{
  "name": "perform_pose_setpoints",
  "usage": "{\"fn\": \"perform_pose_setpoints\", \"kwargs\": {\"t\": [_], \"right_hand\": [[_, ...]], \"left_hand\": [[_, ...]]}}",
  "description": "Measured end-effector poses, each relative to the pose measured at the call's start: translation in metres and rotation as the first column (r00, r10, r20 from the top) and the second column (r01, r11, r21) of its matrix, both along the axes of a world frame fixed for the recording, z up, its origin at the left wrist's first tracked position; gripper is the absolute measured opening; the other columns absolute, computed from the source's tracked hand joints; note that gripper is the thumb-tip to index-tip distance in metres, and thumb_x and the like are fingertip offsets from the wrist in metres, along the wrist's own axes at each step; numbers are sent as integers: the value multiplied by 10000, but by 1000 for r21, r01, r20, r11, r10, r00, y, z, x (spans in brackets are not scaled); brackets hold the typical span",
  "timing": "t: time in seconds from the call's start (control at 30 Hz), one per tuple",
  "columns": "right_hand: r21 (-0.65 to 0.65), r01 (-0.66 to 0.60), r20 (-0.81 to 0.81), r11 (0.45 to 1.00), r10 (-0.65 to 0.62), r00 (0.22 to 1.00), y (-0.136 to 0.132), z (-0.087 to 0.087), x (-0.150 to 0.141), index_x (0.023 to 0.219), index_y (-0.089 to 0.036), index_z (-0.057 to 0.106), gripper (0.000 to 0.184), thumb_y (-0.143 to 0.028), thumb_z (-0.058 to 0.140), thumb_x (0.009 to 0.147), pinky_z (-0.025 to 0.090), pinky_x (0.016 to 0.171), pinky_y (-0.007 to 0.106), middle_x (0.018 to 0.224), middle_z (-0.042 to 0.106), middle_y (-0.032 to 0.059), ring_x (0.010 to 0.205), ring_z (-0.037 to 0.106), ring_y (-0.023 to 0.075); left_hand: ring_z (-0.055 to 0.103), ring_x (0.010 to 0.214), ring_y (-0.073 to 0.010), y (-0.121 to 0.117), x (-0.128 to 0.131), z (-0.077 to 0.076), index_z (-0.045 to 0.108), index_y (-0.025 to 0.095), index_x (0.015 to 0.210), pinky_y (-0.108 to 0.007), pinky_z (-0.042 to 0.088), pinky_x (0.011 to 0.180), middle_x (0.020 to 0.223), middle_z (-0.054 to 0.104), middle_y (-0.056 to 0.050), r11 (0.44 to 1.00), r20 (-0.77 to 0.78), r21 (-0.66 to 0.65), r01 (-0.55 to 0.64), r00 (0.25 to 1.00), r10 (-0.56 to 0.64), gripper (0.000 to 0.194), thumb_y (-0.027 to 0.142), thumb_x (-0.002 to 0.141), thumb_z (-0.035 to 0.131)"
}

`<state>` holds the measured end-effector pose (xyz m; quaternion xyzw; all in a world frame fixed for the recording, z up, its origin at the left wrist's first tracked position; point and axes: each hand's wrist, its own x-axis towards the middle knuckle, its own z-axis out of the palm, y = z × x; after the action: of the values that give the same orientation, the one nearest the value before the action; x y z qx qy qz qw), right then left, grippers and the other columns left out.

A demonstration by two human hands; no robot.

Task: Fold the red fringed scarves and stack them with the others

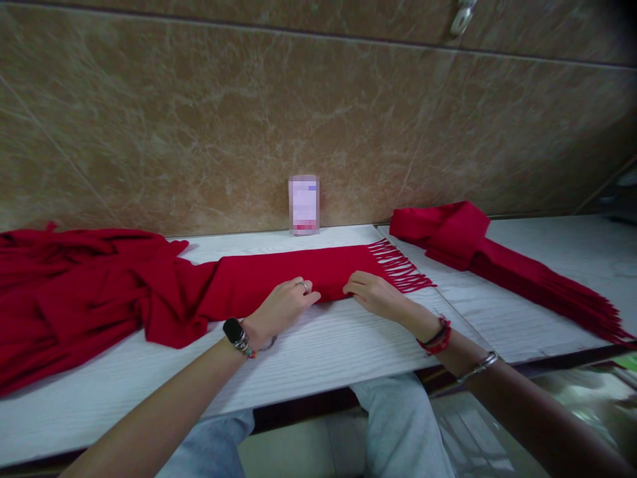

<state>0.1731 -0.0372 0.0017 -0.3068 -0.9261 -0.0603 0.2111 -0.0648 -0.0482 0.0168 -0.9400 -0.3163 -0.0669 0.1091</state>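
A red fringed scarf [279, 265] lies across the white table, its flat end in front of me and its fringe towards the right. My left hand [283, 305] is closed at the scarf's near edge, fingers curled down on the cloth. A little to the right, my right hand [375, 295] pinches the same edge close to the fringe. The fingertips of both hands are partly hidden. On the left, red cloth [84, 292] spreads in a loose, rumpled heap that runs into the flat part.
Another red scarf [517, 272], folded into a strip with fringe, lies at the right. A blurred-out phone-like object [304, 206] leans against the brown marbled wall [199, 126]. The white table [323, 352] ends just above my knees.
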Motion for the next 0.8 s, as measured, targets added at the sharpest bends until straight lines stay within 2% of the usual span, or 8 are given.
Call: {"fn": "perform_pose_setpoints", "kwargs": {"t": [0.17, 0.3, 0.4, 0.57, 0.7, 0.8], "right_hand": [[-160, -41, -76, 986, 29, 997, -1, 1, 1, 916, -174, 674, 335, -5, 437, 750, 473, 706, 259, 867, 593, 66, 770, 564, 144], [-242, -73, -85, 967, 54, 995, -3, 6, 2, 962, -194, 675, 374, -13, 445, 729, 480, 746, 269, 902, 598, 59, 807, 572, 141], [-247, -51, -60, 968, 37, 998, -5, 9, 1, 1020, -184, 658, 325, -82, 492, 760, 480, 760, 288, 923, 596, 71, 816, 572, 154], [-234, 34, 2, 972, -34, 999, -6, 11, 0, 1085, -166, 626, 288, -244, 485, 847, 481, 739, 300, 915, 580, 87, 794, 573, 167], [-234, 72, 19, 970, -70, 997, -5, 11, -3, 1087, -137, 622, 319, -254, 393, 898, 474, 698, 286, 878, 564, 90, 746, 567, 159], [-224, 80, 21, 971, -77, 997, -4, 10, -3, 1100, -158, 617, 316, -259, 393, 901, 467, 684, 278, 861, 557, 76, 735, 564, 154]], "left_hand": [[518, 861, -156, -1, -2, 6, 605, 232, 1072, -261, 428, 763, 955, 552, -33, 989, 50, -146, 2, 999, 6, 352, 54, 818, 439], [521, 964, -163, -4, -3, 11, 575, 210, 1134, -290, 399, 876, 1079, 559, -47, 979, 48, -198, 43, 998, -34, 319, 142, 855, 437], [478, 1084, -199, -8, -2, 11, 548, 173, 1154, -333, 372, 930, 1197, 530, -82, 981, 12, -188, 44, 999, -42, 307, 215, 881, 416], [376, 1215, -309, -16, -2, 4, 476, 201, 1218, -477, 352, 914, 1349, 402, -157, 985, -57, -141, -100, 994, 93, 370, 365, 910, 352], [351, 1237, -329, -19, 0, 4, 484, 198, 1198, -491, 350, 902, 1348, 395, -176, 977, -55, -154, -145, 989, 138, 367, 378, 917, 331], [338, 1247, -306, -19, 5, 9, 545, 170, 1093, -469, 338, 930, 1352, 393, -155, 987, -3, -135, -87, 996, 87, 311, 331, 917, 346]]}}
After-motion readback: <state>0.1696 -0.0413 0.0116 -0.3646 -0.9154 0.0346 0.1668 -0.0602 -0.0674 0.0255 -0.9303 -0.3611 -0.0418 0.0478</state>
